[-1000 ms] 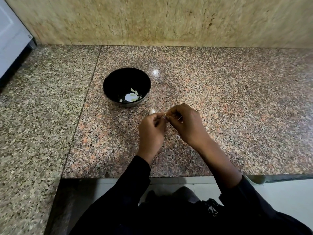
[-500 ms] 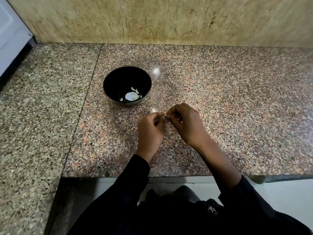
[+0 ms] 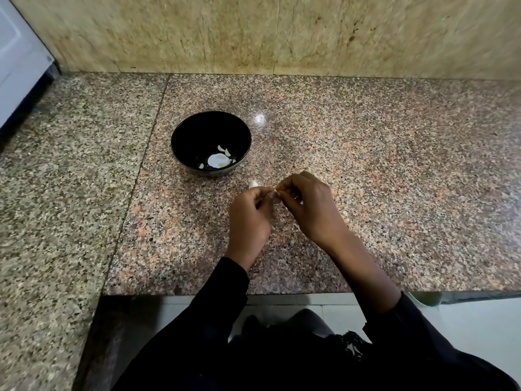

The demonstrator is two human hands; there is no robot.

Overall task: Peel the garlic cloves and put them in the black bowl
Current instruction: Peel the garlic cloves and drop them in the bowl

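Left hand: my left hand, just below the middle of the frame, has its fingers curled round a garlic clove, steadying it so the other hand can work on the skin.
Right hand: my right hand meets the left at the fingertips, thumb and forefinger pinched together on the same clove, I judge on a flap of its skin; the skin itself is too small to make out.
Clove in hand: only a pale sliver shows between the two sets of fingers, held above the bench and not resting on it.
Spare clove: another white clove lies on the bench just beyond my left knuckles, close by, I take it, so it can be picked up next.
Black bowl: the black bowl stands left of centre, a little above my hands in the frame, near enough to drop cloves in without leaning.
Bowl contents: a few pale pieces lie at its bottom, which I judge to be cloves already peeled.
Step in hand: peeling, with the transfer to the bowl not yet done.
Risk: a slippery clove could pop out of so light a pinch.
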